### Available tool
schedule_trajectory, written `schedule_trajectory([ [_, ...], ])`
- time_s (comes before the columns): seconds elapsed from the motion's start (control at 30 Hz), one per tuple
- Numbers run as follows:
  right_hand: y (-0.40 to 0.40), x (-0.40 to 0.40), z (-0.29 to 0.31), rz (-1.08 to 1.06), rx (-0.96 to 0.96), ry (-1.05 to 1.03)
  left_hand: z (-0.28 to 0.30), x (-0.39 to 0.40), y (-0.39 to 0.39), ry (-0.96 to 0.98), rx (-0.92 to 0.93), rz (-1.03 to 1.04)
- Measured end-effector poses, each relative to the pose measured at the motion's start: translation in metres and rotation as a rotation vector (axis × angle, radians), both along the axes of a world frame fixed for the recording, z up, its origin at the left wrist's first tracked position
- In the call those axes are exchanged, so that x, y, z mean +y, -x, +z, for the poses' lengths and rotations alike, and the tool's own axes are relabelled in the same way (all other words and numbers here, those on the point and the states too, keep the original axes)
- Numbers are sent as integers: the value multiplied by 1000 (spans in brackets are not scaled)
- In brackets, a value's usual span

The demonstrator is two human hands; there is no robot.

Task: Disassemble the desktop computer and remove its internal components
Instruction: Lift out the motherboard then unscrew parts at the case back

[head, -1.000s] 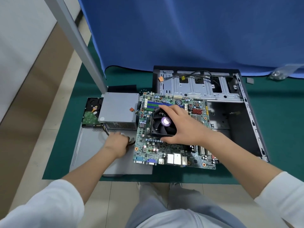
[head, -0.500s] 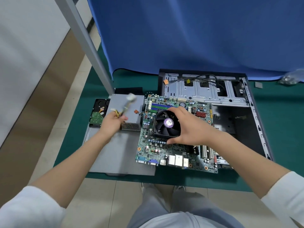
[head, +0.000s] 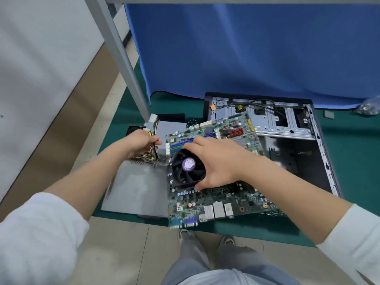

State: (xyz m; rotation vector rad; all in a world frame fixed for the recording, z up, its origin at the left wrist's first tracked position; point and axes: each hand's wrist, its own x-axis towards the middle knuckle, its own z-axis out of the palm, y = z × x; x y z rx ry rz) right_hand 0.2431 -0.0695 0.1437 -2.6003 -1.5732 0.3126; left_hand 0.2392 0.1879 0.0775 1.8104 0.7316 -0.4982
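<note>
The motherboard (head: 216, 171) lies partly over the open case's (head: 298, 153) left edge, with the cooler fan (head: 188, 168) on top. Left of it sits the side panel (head: 135, 190); behind that, the power supply (head: 170, 128).

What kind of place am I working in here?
Probably a recording or training workstation: a green mat on the bench, a blue curtain backdrop, a grey frame post and an opened computer case.
</note>
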Motion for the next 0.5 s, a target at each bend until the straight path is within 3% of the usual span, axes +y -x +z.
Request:
schedule_trajectory([
  [0.23,28,52,0,169,-14,145,13,12,2,-325,27,-343],
  [0.5,49,74,-9,258,17,208,6,9,6,-244,-50,-281],
])
